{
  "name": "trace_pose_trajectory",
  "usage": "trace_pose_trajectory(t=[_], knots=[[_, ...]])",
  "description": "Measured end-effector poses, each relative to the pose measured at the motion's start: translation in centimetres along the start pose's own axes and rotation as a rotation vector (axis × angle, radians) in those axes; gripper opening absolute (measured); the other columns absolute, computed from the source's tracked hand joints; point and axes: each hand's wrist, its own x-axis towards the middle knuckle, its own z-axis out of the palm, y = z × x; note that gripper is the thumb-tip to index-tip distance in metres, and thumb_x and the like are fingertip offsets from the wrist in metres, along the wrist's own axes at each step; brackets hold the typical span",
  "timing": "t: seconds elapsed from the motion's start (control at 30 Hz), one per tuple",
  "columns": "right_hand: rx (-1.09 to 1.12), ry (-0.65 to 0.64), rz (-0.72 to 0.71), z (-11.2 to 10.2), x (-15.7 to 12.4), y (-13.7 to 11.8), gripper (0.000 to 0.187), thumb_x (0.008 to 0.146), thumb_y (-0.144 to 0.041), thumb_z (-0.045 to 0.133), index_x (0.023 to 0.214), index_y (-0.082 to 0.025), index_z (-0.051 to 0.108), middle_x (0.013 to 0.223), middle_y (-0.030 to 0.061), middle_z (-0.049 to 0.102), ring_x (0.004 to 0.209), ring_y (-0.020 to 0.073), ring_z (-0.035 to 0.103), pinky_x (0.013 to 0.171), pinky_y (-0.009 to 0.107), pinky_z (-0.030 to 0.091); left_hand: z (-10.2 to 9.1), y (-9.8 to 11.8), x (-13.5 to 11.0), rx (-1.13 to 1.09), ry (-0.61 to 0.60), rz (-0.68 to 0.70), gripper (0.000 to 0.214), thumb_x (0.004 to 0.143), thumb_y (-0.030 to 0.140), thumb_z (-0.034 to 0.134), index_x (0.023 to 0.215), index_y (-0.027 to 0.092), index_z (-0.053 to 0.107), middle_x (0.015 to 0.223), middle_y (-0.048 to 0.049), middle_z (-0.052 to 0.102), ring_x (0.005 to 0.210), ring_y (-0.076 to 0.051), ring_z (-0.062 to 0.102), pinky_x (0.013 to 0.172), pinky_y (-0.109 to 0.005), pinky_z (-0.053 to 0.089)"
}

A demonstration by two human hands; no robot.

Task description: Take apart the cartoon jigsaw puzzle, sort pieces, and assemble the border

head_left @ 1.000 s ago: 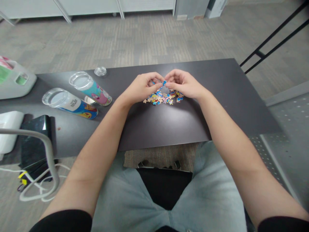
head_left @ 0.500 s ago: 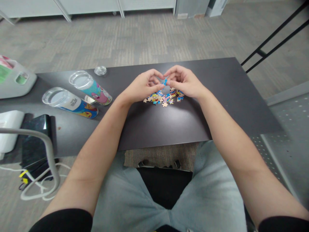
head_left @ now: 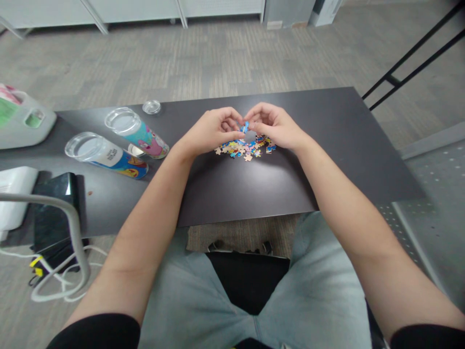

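A small blue jigsaw puzzle piece [head_left: 244,128] is held up between my two hands, over a loose pile of puzzle pieces [head_left: 248,157] on the dark table. My left hand [head_left: 216,128] is closed, its thumb and fingertips at the left side of the blue piece. From the other side my right hand [head_left: 276,125] pinches at the same piece, and the fingertips of both hands nearly meet. Several pieces in the pile lie colour side up, others show plain beige. Part of the pile is hidden behind my hands.
To the left lie two clear tubes with cartoon prints, one blue and yellow [head_left: 125,162], one teal and pink [head_left: 148,138]. A clear round lid [head_left: 151,107] rests near the far edge. A black device [head_left: 56,208], a white box [head_left: 16,196] and a grey bent tube [head_left: 74,228] occupy the left end.
The blue puzzle piece has shifted slightly left and down and turned between my fingers. Both hands moved a little with it. The pile looks the same.
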Motion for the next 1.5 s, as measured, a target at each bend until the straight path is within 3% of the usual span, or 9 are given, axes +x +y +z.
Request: trace_pose_trajectory(t=[0.33, 0.57, 0.8, 0.97, 1.13, 1.23, 1.33, 1.4, 1.5], knots=[[0.018, -0.016, -0.054, 0.0, 0.1, 0.4, 0.061, 0.101, -0.081, 0.103, 0.120, -0.028, 0.079, 0.098, -0.0008, 0.073, 0.087, 0.0187, 0.063, 0.077, 0.033, 0.057, -0.5, 0.6, -0.1, 0.090, -0.021, -0.002, 0.026, 0.095, 0.033, 0.105, 0.111, 0.021, 0.089, 0.095, -0.0028, 0.087, 0.092, -0.021, 0.081, 0.091, -0.034, 0.065], [-0.111, -0.012, 0.039, 0.2, -0.2, -0.7, 0.073, 0.097, -0.098, 0.096, 0.123, -0.031, 0.083, 0.105, 0.0030, 0.076, 0.096, 0.0251, 0.069, 0.083, 0.040, 0.062, -0.7, 0.6, -0.1, 0.064, -0.103, -0.069, 0.027, 0.096, 0.041, 0.105, 0.103, 0.022, 0.087, 0.085, -0.0007, 0.080, 0.080, -0.019, 0.073, 0.080, -0.032, 0.058], [-0.120, 0.001, 0.021, 0.2, -0.3, -1.5, 0.084, 0.095, -0.109, 0.089, 0.127, -0.032, 0.083, 0.112, 0.0058, 0.079, 0.097, 0.0263, 0.071, 0.083, 0.041, 0.062, -0.9, 1.5, -0.3, -0.064, -0.215, -0.146, 0.036, 0.095, 0.048, 0.110, 0.104, 0.020, 0.089, 0.092, -0.0032, 0.085, 0.086, -0.021, 0.079, 0.086, -0.034, 0.066], [-0.133, 0.045, 0.044, -0.1, -0.3, -1.2, 0.067, 0.098, -0.092, 0.094, 0.125, -0.031, 0.086, 0.113, 0.0068, 0.083, 0.095, 0.0270, 0.070, 0.085, 0.044, 0.063, -1.4, 1.4, -0.3, -0.050, -0.225, -0.155, 0.037, 0.096, 0.050, 0.111, 0.111, 0.021, 0.094, 0.090, -0.0036, 0.084, 0.085, -0.022, 0.079, 0.085, -0.036, 0.065], [-0.290, -0.006, 0.038, -0.7, -0.5, -0.6, 0.049, 0.104, -0.070, 0.093, 0.127, -0.027, 0.090, 0.103, 0.0045, 0.079, 0.093, 0.0255, 0.068, 0.088, 0.043, 0.062, -3.1, -0.3, -0.4, 0.136, -0.098, -0.150, 0.052, 0.084, 0.062, 0.119, 0.110, 0.026, 0.091, 0.090, -0.0031, 0.079, 0.085, -0.023, 0.073, 0.082, -0.036, 0.061], [-0.400, -0.021, -0.014, -1.0, -0.7, -0.7, 0.051, 0.101, -0.072, 0.097, 0.127, -0.028, 0.091, 0.114, 0.0062, 0.080, 0.102, 0.0288, 0.071, 0.100, 0.049, 0.066, -4.3, -0.7, -1.0, 0.292, -0.092, -0.171, 0.071, 0.066, 0.066, 0.125, 0.115, 0.028, 0.090, 0.110, -0.0058, 0.081, 0.102, -0.029, 0.077, 0.092, -0.039, 0.065], [-0.504, -0.062, -0.052, -0.9, -0.9, -0.8, 0.063, 0.096, -0.081, 0.103, 0.132, -0.030, 0.093, 0.135, 0.0124, 0.080, 0.121, 0.0379, 0.074, 0.115, 0.061, 0.066, -4.4, -0.5, -1.6, 0.382, -0.144, -0.212, 0.088, 0.051, 0.063, 0.127, 0.123, 0.028, 0.090, 0.126, -0.0093, 0.078, 0.122, -0.038, 0.077, 0.106, -0.045, 0.068], [-0.586, -0.104, -0.062, -0.6, -1.1, -0.9, 0.076, 0.092, -0.086, 0.106, 0.142, -0.029, 0.092, 0.149, 0.0176, 0.078, 0.137, 0.0459, 0.072, 0.125, 0.070, 0.061, -4.0, -0.5, -1.6, 0.392, -0.160, -0.217, 0.091, 0.050, 0.059, 0.127, 0.127, 0.028, 0.089, 0.130, -0.0108, 0.077, 0.128, -0.041, 0.076, 0.113, -0.049, 0.068], [-0.708, -0.166, -0.050, 0.2, -1.5, -1.0, 0.094, 0.086, -0.087, 0.110, 0.157, -0.029, 0.087, 0.165, 0.0221, 0.072, 0.152, 0.0551, 0.065, 0.133, 0.081, 0.052, -3.2, -0.6, -1.2, 0.352, -0.192, -0.197, 0.074, 0.060, 0.054, 0.121, 0.121, 0.027, 0.089, 0.125, -0.0099, 0.077, 0.121, -0.038, 0.078, 0.110, -0.047, 0.068]])
